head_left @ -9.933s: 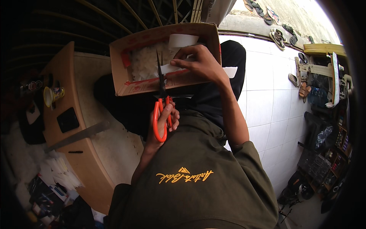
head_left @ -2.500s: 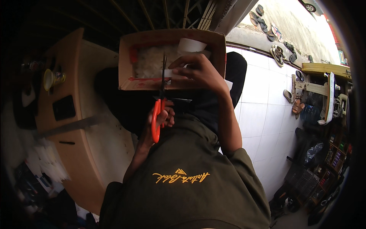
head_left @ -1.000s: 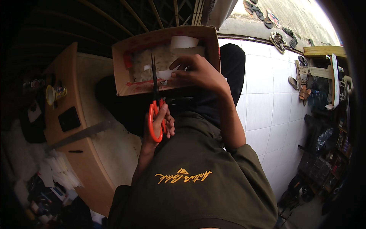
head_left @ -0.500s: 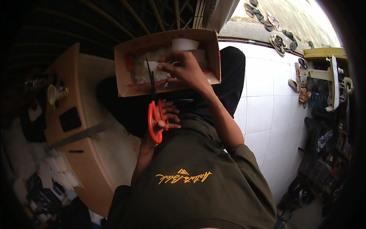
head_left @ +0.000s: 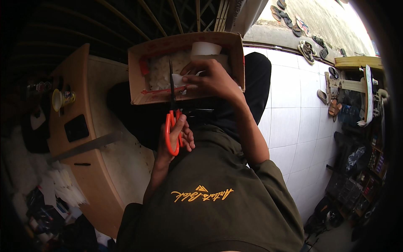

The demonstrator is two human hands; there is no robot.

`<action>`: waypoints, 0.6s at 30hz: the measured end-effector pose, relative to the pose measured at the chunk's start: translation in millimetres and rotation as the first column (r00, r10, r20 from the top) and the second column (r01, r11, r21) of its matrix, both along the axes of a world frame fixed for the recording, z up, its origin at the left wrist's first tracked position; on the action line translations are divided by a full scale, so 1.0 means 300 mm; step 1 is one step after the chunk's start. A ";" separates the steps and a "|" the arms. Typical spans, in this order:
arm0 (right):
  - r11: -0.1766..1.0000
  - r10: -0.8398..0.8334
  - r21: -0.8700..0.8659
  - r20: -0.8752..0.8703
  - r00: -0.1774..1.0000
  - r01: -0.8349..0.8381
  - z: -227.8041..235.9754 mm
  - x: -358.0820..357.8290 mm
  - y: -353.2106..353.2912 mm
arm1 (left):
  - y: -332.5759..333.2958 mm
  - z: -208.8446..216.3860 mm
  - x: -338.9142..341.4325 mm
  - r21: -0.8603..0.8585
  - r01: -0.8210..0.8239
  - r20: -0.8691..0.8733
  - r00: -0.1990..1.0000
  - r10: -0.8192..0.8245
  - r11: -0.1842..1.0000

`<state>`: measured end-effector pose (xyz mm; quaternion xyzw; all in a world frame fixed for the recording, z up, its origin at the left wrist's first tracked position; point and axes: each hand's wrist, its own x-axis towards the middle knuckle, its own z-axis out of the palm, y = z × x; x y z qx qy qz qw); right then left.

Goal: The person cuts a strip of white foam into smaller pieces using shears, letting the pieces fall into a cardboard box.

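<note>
My left hand point(head_left: 179, 133) is wrapped round the red handles of a pair of scissors point(head_left: 171, 132), whose dark blades point up over a cardboard box point(head_left: 132, 75) in my lap. The blades look closed together. Just right of them, my right hand point(head_left: 212, 80) pinches a small white piece point(head_left: 177, 80) that touches or lies right behind the blades. Inside the box are many whitish scraps point(head_left: 161, 69), and a white roll point(head_left: 206, 49) stands toward its far right, beyond my right hand. My fingers hide part of the piece and of the box's contents.
On my left is a wooden board-like cabinet point(head_left: 103, 168) with a black phone-like slab point(head_left: 77, 128) and a yellow-rimmed cup point(head_left: 58, 101). White tiles point(head_left: 287, 122) spread to my right. Sandals point(head_left: 285, 17) lie beyond the doorway, and a cluttered shelf point(head_left: 373, 159) stands far right.
The scissor blades have come together and my left fingers have curled in round the handles. The scissors stand slightly more upright. My right hand has shifted a little right and nearer.
</note>
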<state>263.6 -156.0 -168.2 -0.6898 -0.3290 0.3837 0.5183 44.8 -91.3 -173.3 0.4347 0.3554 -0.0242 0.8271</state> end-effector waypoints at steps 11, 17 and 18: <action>0.935 -0.342 0.117 0.052 0.938 0.334 -0.027 -0.003 0.065 | -0.011 -0.066 -0.035 -0.067 0.048 0.345 0.938 -0.022 0.997; 0.994 -0.107 0.014 0.043 0.993 0.107 -0.020 -0.026 0.073 | -0.006 -0.116 -0.045 -0.076 0.096 0.340 0.938 -0.064 0.992; 0.996 -0.085 0.023 0.020 0.996 0.085 -0.030 -0.032 0.069 | -0.009 -0.109 -0.045 -0.048 0.091 0.321 0.944 -0.071 0.995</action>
